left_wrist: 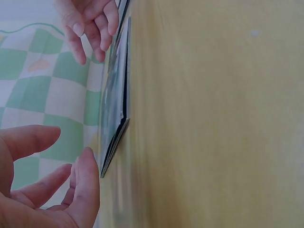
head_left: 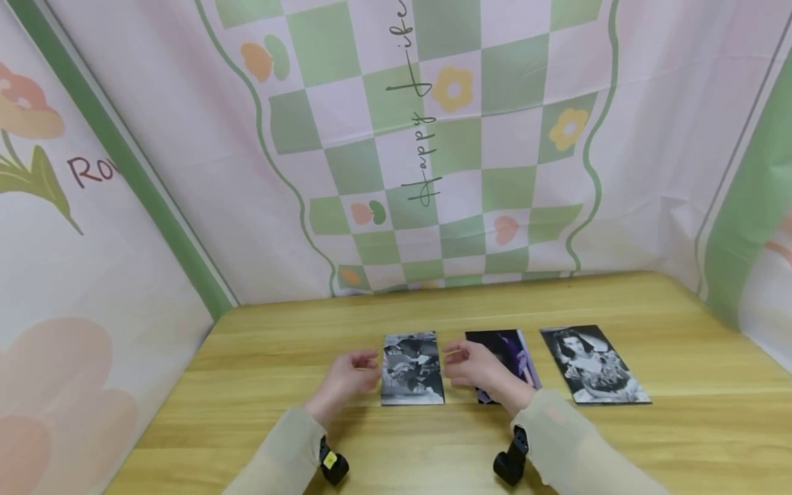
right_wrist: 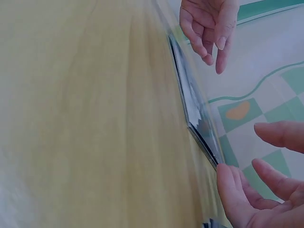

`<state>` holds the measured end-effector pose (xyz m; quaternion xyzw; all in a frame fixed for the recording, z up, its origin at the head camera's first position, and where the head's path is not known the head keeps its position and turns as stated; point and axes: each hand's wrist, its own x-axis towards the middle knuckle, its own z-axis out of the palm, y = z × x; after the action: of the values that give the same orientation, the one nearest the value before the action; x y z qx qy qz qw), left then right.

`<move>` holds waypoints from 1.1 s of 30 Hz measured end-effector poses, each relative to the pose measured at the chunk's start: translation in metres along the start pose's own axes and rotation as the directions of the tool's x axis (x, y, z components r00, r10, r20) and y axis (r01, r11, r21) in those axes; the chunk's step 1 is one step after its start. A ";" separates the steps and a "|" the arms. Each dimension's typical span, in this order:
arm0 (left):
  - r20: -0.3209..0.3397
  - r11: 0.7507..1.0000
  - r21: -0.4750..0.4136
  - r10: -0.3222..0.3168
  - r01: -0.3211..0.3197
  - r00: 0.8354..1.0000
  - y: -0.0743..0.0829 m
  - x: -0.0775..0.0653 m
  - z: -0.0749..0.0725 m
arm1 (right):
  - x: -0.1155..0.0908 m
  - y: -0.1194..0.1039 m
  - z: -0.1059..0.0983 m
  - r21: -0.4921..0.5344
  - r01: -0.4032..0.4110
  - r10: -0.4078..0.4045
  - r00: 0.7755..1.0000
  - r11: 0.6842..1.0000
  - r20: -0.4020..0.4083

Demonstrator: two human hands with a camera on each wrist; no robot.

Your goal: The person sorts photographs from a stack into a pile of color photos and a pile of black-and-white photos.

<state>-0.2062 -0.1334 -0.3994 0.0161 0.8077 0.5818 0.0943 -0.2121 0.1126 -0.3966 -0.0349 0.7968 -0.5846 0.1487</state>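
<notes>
A black-and-white picture card (head_left: 412,369) lies on the table between the two hands. In the left wrist view its edge shows more than one layer, like a small stack of cards (left_wrist: 115,102). My left hand (head_left: 348,378) hovers just left of it, fingers loosely bent and nothing in them. On the other side, my right hand (head_left: 482,371) has its fingertips near the card's right edge, also holding nothing. Below the right hand and wrist, partly hidden, lies a dark card with purple (head_left: 524,357).
Further right lies another black-and-white card (head_left: 597,364) showing a figure in a ruffled dress. The wooden table (head_left: 278,344) ends at the back against a hanging cloth (head_left: 458,144) with green and white checks. A wrist camera (head_left: 334,467) sits at each sleeve.
</notes>
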 end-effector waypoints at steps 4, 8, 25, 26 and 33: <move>0.014 1.000 0.000 -0.002 0.002 1.000 -0.003 0.000 0.003 | 0.001 0.003 0.004 0.001 0.017 -0.017 1.000 1.000 0.000; 0.021 1.000 0.004 -0.021 0.021 1.000 -0.005 -0.001 0.005 | 0.001 0.005 0.006 -0.004 0.037 -0.037 0.999 0.999 0.007; 0.039 1.000 0.004 -0.024 0.024 0.999 -0.003 -0.002 0.008 | 0.001 0.005 0.007 0.009 0.043 -0.043 0.998 0.999 0.036; 0.039 1.000 0.002 -0.024 0.024 0.999 -0.003 -0.002 0.008 | 0.002 0.006 0.007 0.008 0.041 -0.042 0.998 0.999 0.037; 0.040 1.000 0.008 -0.024 0.024 0.999 0.000 -0.004 0.008 | 0.002 0.004 0.007 0.005 0.040 -0.040 0.998 0.999 0.044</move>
<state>-0.2005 -0.1262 -0.4014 0.0182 0.8080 0.5771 0.1174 -0.2113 0.1072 -0.4030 -0.0636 0.7913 -0.5882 0.1545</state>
